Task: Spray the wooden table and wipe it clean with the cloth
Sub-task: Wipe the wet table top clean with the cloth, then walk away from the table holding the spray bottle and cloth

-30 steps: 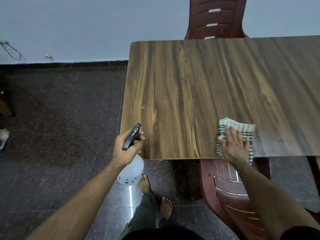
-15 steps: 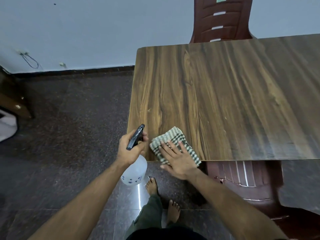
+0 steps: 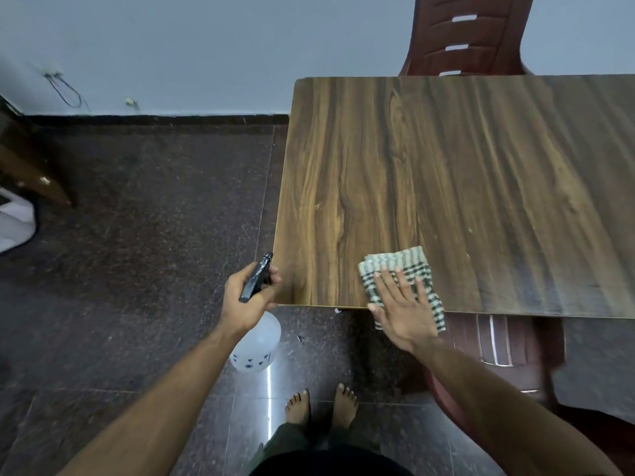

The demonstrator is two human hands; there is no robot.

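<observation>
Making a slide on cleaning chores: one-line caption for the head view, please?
Right hand presses a checked cloth at the table's near edge; left hand holds a spray bottle.

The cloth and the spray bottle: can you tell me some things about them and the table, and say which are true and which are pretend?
1. The right hand presses flat on the checked cloth. True.
2. The cloth lies in the middle of the wooden table. False: it lies at the near edge and hangs over it a little.
3. The left hand holds the spray bottle beside the table's near corner. True.
4. The spray bottle stands on the table. False: it is held in the air, off the table's edge, above the floor.
5. A red chair stands behind the table, by the wall. True.
</observation>
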